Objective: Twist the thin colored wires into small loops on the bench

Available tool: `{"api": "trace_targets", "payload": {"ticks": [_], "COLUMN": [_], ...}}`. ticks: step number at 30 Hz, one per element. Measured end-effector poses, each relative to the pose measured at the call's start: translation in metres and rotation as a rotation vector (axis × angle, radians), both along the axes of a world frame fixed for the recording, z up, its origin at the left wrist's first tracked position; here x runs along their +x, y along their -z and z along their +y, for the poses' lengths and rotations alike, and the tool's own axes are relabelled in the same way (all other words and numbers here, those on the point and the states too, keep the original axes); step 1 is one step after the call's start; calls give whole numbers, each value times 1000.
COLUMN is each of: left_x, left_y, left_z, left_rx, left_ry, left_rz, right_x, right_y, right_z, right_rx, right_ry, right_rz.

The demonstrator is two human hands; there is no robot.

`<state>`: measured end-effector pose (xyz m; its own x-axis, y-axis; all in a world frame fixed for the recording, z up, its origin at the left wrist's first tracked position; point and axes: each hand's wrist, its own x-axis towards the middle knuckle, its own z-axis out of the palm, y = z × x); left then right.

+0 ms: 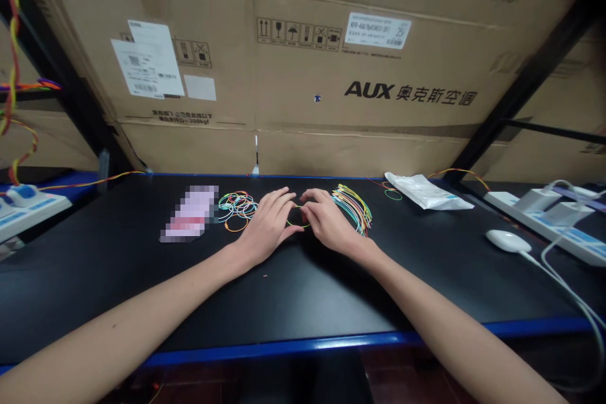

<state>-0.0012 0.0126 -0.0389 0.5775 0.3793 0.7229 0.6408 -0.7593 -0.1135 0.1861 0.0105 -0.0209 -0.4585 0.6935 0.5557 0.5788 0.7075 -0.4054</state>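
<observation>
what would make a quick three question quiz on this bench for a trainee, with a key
1. True or false: part of a green loop shows between the left hand and the right hand.
2. Multiple choice: which lies just to the left of the left hand? A) pouch B) looped wires C) wire bundle
3. Fill in: the big Latin letters on the box behind the table read ____.

Key: 1 true; 2 B; 3 AUX.
</observation>
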Motion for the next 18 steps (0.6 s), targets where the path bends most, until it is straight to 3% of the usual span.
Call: {"api": "trace_targets", "payload": {"ticks": [3, 9, 12, 18], "left_x": [0, -1, -1, 0], "left_y": [0, -1, -1, 0], "left_z": [0, 0, 0, -1], "left_rx": [0, 6, -8, 2], "left_ry": [-12, -4, -13, -8], "left_rz": [0, -7, -19, -32], "right_x": [-2, -2, 0, 3], "right_y": [0, 1, 2, -1], "right_z": [0, 10, 13, 11], "right_rx": [-29, -659, -878, -1004], "right_ry": [29, -190, -294, -444], "right_rz": [48, 500, 667, 763]}}
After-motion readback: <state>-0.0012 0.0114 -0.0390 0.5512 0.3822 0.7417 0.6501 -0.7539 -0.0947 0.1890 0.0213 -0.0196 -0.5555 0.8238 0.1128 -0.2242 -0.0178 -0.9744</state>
